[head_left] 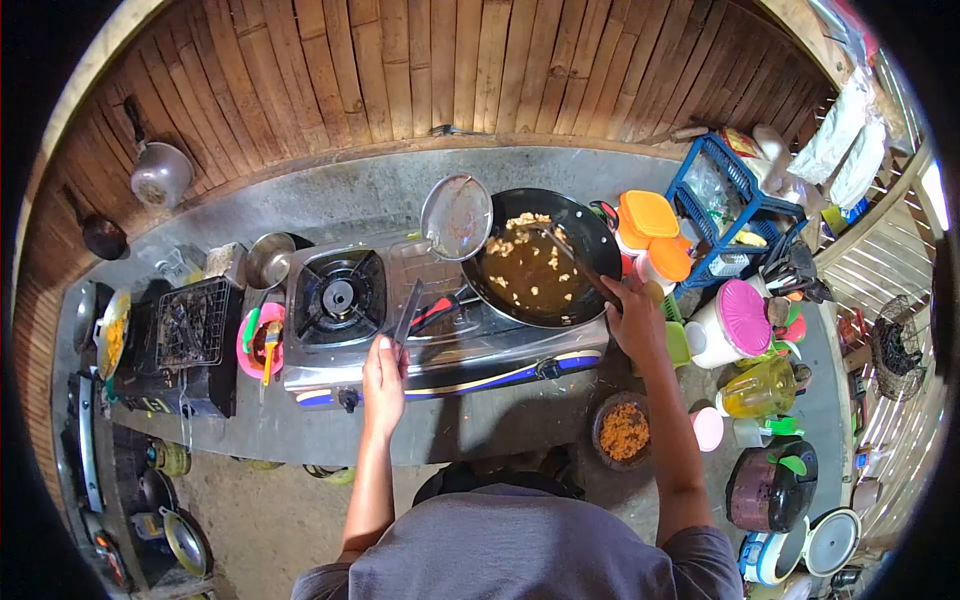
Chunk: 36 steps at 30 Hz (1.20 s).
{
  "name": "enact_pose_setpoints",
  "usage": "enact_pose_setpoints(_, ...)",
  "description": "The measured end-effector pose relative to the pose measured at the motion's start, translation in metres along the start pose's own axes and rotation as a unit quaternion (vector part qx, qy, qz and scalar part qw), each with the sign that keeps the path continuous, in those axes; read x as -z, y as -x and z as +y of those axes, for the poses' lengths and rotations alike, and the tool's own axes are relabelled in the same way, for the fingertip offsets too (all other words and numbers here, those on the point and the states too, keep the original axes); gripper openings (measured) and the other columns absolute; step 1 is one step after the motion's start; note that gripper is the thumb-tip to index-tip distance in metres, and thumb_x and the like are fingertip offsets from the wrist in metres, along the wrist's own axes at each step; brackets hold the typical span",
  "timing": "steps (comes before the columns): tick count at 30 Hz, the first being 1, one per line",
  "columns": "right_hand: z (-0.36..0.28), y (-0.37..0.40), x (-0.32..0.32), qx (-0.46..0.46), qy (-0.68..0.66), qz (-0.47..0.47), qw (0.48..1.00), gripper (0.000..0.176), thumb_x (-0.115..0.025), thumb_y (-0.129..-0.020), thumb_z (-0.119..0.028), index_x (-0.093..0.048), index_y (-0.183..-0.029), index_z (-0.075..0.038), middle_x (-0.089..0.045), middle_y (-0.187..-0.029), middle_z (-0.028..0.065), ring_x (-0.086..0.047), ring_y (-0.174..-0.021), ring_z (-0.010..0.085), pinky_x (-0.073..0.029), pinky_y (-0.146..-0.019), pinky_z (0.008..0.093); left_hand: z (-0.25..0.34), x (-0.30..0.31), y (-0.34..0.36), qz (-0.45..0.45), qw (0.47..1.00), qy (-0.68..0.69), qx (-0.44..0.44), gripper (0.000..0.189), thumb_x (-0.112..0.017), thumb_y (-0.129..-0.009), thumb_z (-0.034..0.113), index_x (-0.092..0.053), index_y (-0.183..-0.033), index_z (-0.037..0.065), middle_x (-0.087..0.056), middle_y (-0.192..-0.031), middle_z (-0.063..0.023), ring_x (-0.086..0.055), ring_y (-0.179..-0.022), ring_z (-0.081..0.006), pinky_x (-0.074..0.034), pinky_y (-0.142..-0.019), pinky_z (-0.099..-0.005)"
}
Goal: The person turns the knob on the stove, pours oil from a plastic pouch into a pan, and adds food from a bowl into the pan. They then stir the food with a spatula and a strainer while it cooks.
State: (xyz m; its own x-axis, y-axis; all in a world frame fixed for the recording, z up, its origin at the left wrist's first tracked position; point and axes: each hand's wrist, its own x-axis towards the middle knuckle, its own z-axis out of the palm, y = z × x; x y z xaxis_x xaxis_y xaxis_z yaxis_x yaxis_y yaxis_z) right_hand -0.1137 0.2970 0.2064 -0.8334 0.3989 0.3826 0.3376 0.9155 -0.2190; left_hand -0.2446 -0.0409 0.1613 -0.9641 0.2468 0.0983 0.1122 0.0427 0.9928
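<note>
My left hand (pixel 383 388) is closed round a grey, flat handle that points up toward a round wire strainer (pixel 457 218). The strainer hangs over the stove, beside the left rim of a black frying pan (pixel 600 245). My right hand (pixel 637 318) grips the dark handle of a spatula (pixel 590 277), whose far end reaches into the pan. Brown oil (pixel 525 275) fills the pan's bottom, with small pale fried pieces (pixel 515 238) bunched at the far left side and a few scattered elsewhere. The pan's red and black handle (pixel 435 312) juts toward my left hand.
The left burner (pixel 338 296) of the gas stove (pixel 450 355) carries no pan. A pink tray (pixel 245 345) with a brush lies left. At right are orange-lidded containers (pixel 648 212), a pink-lidded tub (pixel 745 318), an oil jug (pixel 760 388) and a bowl of orange crumbs (pixel 622 432).
</note>
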Motion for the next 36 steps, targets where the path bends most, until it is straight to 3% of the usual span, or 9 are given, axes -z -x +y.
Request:
enact_pose_setpoints(9, 0.03, -0.011, 0.009, -0.071, -0.113, 0.004, 0.991, 0.038, -0.061, -0.083, -0.016, -0.06, -0.12, -0.01, -0.061, -0.098, 0.0217, -0.058, -0.096, 0.0369, -0.047, -0.082, 0.0453, -0.002, 0.0, -0.001, -0.002, 1.0, -0.009, 0.005, 0.04, -0.032, -0.102, 0.035, -0.043, -0.076, 0.007, -0.044, -0.066, 0.0009, -0.04, -0.06, -0.0082, -0.034, -0.053, -0.0256)
enact_pose_setpoints(12, 0.03, -0.013, 0.022, -0.148, -0.193, -0.047, 0.969, 0.037, -0.06, -0.083, -0.015, -0.06, -0.118, -0.007, -0.061, -0.095, 0.023, -0.058, -0.095, 0.038, -0.045, -0.084, 0.0462, -0.002, 0.0, -0.002, -0.006, 1.0, -0.01, 0.001, 0.041, -0.032, -0.102, 0.036, -0.043, -0.076, 0.007, -0.044, -0.066, 0.0008, -0.04, -0.059, -0.0083, -0.034, -0.053, -0.0257)
enact_pose_setpoints(15, 0.057, -0.009, -0.004, -0.022, -0.089, 0.029, 0.995, 0.035, -0.06, -0.084, -0.01, -0.058, -0.119, -0.004, -0.064, -0.093, 0.0216, -0.063, -0.077, 0.0345, -0.049, -0.07, 0.0389, -0.002, 0.0, -0.001, -0.006, 1.0, -0.012, 0.0, 0.041, -0.033, -0.102, 0.036, -0.043, -0.076, 0.007, -0.044, -0.066, 0.0011, -0.04, -0.059, -0.008, -0.034, -0.053, -0.0252)
enact_pose_setpoints(18, 0.07, -0.006, -0.017, 0.018, -0.041, -0.012, 0.999, 0.033, -0.06, -0.086, -0.012, -0.059, -0.118, -0.002, -0.064, -0.079, 0.0157, -0.059, -0.061, 0.0274, -0.048, -0.059, 0.0359, -0.001, 0.0, -0.001, -0.002, 1.0, -0.004, 0.005, 0.041, -0.033, -0.102, 0.036, -0.043, -0.076, 0.007, -0.045, -0.066, 0.0014, -0.04, -0.059, -0.0076, -0.034, -0.052, -0.0247)
enact_pose_setpoints(20, 0.074, -0.005, -0.029, -0.024, -0.131, -0.081, 0.988, 0.032, -0.058, -0.089, -0.014, -0.059, -0.119, -0.002, -0.062, -0.074, 0.0104, -0.055, -0.055, 0.0196, -0.045, -0.052, 0.0323, -0.002, 0.0, -0.002, 0.002, 1.0, 0.002, 0.005, 0.04, -0.033, -0.102, 0.035, -0.043, -0.076, 0.007, -0.045, -0.066, 0.0015, -0.041, -0.059, -0.0074, -0.034, -0.052, -0.0244)
enact_pose_setpoints(24, 0.048, -0.009, -0.013, -0.156, -0.257, -0.187, 0.935, 0.031, -0.058, -0.088, -0.017, -0.061, -0.112, 0.002, -0.065, -0.076, 0.0123, -0.057, -0.057, 0.0223, -0.048, -0.055, 0.0345, 0.0, 0.0, -0.001, -0.005, 1.0, 0.001, -0.002, 0.039, -0.033, -0.102, 0.034, -0.043, -0.076, 0.006, -0.044, -0.066, 0.0014, -0.04, -0.059, -0.0076, -0.034, -0.052, -0.025)
enact_pose_setpoints(27, 0.029, -0.013, 0.011, -0.202, -0.308, -0.261, 0.892, 0.031, -0.054, -0.093, -0.018, -0.059, -0.117, 0.001, -0.064, -0.075, 0.0065, -0.051, -0.048, 0.0113, -0.042, -0.043, 0.0272, -0.002, 0.001, -0.002, 0.0, 1.0, 0.007, 0.001, 0.039, -0.033, -0.102, 0.033, -0.043, -0.076, 0.006, -0.044, -0.066, 0.0012, -0.04, -0.06, -0.0079, -0.034, -0.053, -0.0255)
enact_pose_setpoints(30, 0.031, -0.009, 0.017, -0.196, -0.342, -0.3, 0.868, 0.031, -0.051, -0.095, -0.018, -0.057, -0.121, -0.001, -0.062, -0.075, 0.0033, -0.049, -0.049, 0.0058, -0.039, -0.041, 0.023, -0.006, 0.001, -0.002, 0.006, 1.0, 0.012, 0.004, 0.039, -0.033, -0.102, 0.033, -0.043, -0.076, 0.006, -0.044, -0.066, 0.001, -0.04, -0.06, -0.0082, -0.034, -0.053, -0.0258)
enact_pose_setpoints(36, 0.037, 0.013, 0.039, -0.197, -0.368, -0.344, 0.841, 0.034, -0.053, -0.095, -0.019, -0.055, -0.125, -0.003, -0.062, -0.077, 0.0022, -0.048, -0.052, 0.0048, -0.04, -0.046, 0.0212, -0.004, 0.002, -0.003, -0.004, 1.0, 0.001, 0.0, 0.038, -0.033, -0.102, 0.033, -0.044, -0.077, 0.006, -0.045, -0.066, 0.0008, -0.041, -0.06, -0.0081, -0.035, -0.053, -0.0258)
